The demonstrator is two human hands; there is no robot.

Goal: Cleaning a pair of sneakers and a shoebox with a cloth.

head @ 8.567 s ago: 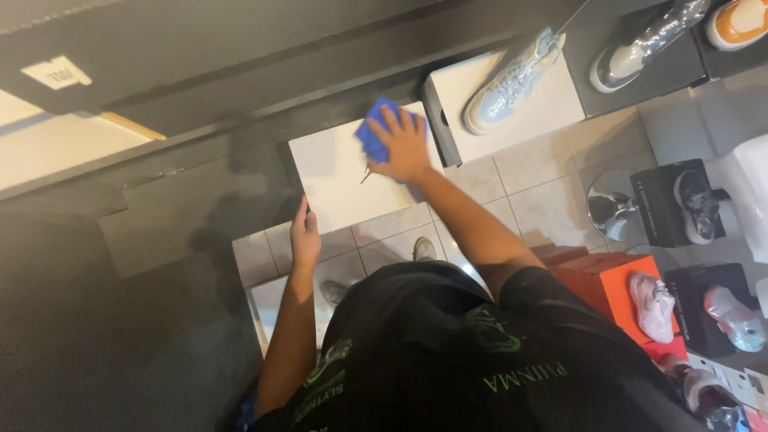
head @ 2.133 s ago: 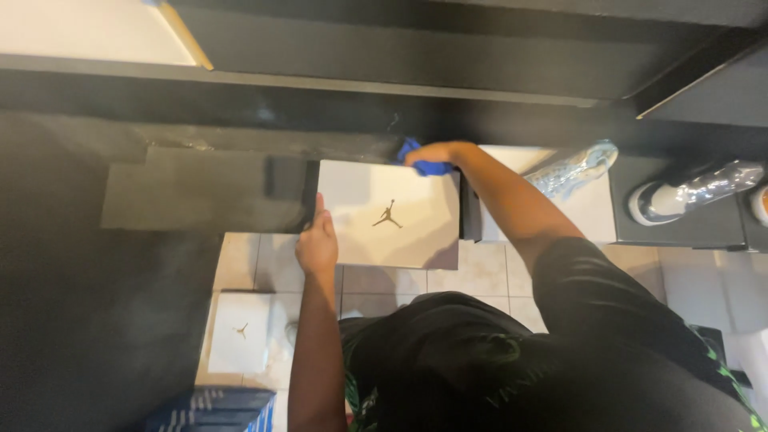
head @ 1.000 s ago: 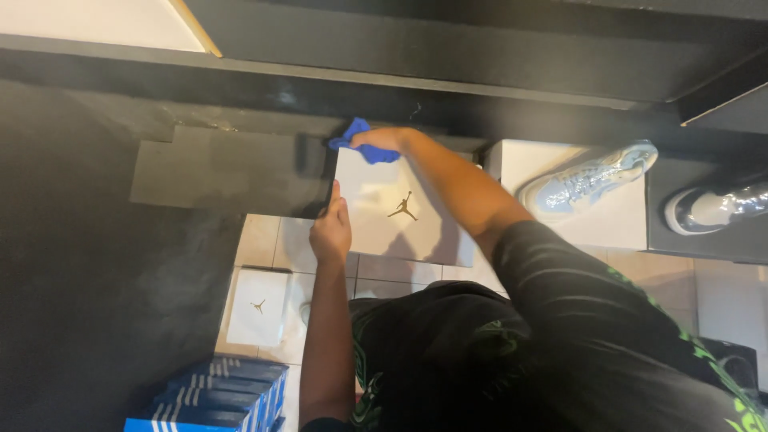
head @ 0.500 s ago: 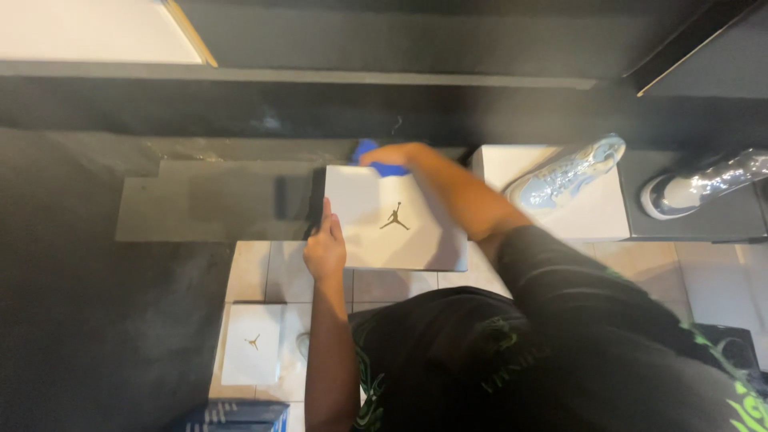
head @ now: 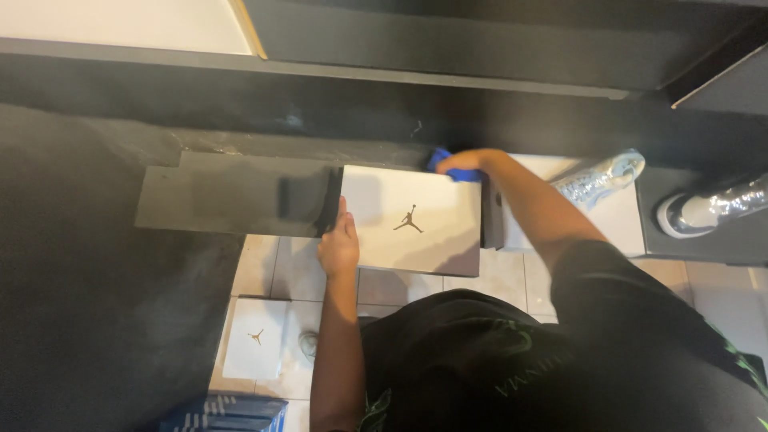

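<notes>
My left hand (head: 339, 246) braces the white shoe box (head: 412, 228) at its left edge, fingers flat, steadying it. My right hand (head: 468, 160), closed on a blue cloth (head: 442, 160), presses its far corner.

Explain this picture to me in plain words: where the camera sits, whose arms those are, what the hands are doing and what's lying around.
There is no machine here. The camera sits on a person's head and looks straight down, so the dark shirt and both arms are theirs. The left hand rests on the left edge of a white shoebox with a small dark figure on its lid. The right hand presses a blue cloth at the box's far edge. The box sits on a dark shelf. To the right, a pale sneaker lies on another white box, with a wrapped shoe beyond. Below, on the tiled floor, lie a smaller white box and a blue striped box.
</notes>
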